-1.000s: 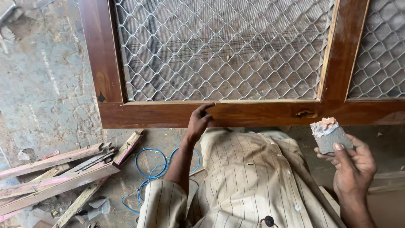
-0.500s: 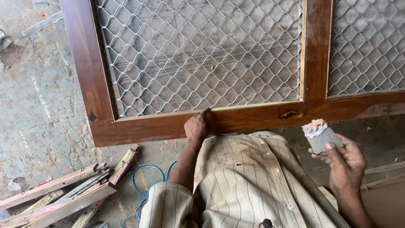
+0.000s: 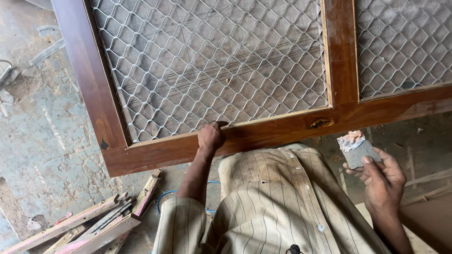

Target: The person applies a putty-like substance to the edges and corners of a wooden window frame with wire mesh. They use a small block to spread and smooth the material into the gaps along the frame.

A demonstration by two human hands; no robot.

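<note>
A dark varnished wooden door frame with diamond wire mesh panels lies across the upper view. My left hand grips the frame's lower rail, fingers curled over its inner edge by the mesh. My right hand is off to the right, below the rail, holding a small flat grey scraper blade with a lump of pinkish-white putty on its upper end. A small dark hole shows in the rail where the upright joins it.
My striped beige shirt fills the lower middle. Loose wooden strips lie on the rough concrete floor at lower left, with a blue cord beside them. A plain board sits at lower right.
The view has shifted, so the frame now sits tilted and further right. My left hand stays on the lower rail. My right hand keeps the putty-loaded blade, little changed.
</note>
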